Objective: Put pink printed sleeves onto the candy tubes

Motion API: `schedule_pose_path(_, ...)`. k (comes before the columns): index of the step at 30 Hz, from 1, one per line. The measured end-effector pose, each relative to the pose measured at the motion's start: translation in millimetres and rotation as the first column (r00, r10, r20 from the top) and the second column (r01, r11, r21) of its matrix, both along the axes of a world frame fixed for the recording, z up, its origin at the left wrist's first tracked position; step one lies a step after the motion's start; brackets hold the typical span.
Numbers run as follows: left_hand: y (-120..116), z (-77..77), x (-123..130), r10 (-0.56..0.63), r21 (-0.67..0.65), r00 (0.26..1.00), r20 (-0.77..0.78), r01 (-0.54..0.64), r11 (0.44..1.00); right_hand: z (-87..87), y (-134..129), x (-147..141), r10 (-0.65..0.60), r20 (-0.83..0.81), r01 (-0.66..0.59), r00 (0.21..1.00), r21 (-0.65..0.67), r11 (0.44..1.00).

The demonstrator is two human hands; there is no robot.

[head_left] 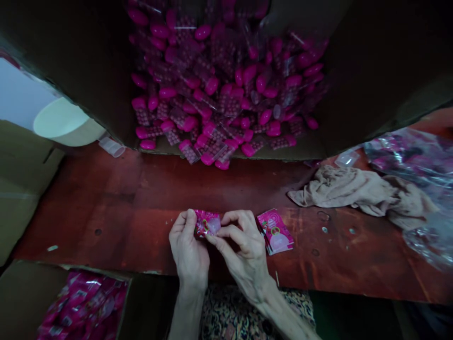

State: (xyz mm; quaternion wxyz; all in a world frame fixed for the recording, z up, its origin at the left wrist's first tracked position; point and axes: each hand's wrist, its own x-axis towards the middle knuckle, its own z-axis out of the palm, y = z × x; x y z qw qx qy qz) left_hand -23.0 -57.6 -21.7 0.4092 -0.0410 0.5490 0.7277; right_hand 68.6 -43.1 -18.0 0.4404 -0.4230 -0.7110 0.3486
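Pink foil all over this red-brown bench (106, 226). Left hand (189, 250) and right hand (244, 250) are near the front edge, around the middle, with the fingers (231, 230) of both pinched together on one small pink foil sachet (207, 223), held right between them. Just beside the right hand lies a short stack of matching sachets (275, 231). Going by the piles, not much looks done: that stack is tiny next to the big heap of pink blister strips in clear film (212, 94) in the cardboard carton (368, 71) past the back edge. Below the near left corner, another carton (24, 302) holds loose pink packets (83, 307).
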Motion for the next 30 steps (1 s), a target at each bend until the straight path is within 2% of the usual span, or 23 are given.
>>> schedule_pose_path(6,1.5,-1.1,-9.2,-0.024,-0.031,0.998,0.056,0.026,0.999,4.6,-3.7,-3.5,-0.003,-0.080,0.001,0.997,-0.029,1.000)
schedule_pose_path(9,4.6,0.8,-20.8,0.079,-0.020,0.997,-0.002,-0.079,0.997,12.3,-0.4,3.3,-0.006,-0.074,0.001,0.997,-0.062,0.998)
schedule_pose_path(12,5.6,4.4,-32.5,0.170,0.017,0.981,-0.095,-0.170,0.985,18.0,6.3,8.7,-0.056,-0.041,0.053,0.998,-0.070,0.996)
schedule_pose_path(15,4.5,9.4,-34.8,0.131,0.045,0.988,-0.081,-0.128,0.991,20.2,14.0,6.2,-0.061,-0.043,0.060,0.997,-0.023,0.998)
schedule_pose_path(21,0.9,15.0,-24.6,0.075,0.028,0.993,-0.086,-0.073,0.997,26.9,21.4,-6.6,0.111,0.027,-0.112,0.993,0.024,0.993)
schedule_pose_path(24,-0.6,14.0,-20.0,0.034,0.037,0.993,-0.113,-0.030,0.999,28.0,22.0,-7.9,0.105,0.060,-0.109,0.993,0.054,0.993)
schedule_pose_path(27,-0.7,12.7,-15.1,-0.022,0.050,0.990,-0.140,0.030,0.998,25.0,21.7,-8.0,0.086,0.106,-0.101,0.991,0.143,0.985)
schedule_pose_path(30,0.2,11.3,-15.8,-0.047,0.062,0.991,-0.123,0.055,0.997,21.0,21.1,-7.0,0.078,0.180,-0.128,0.981,0.290,0.949)
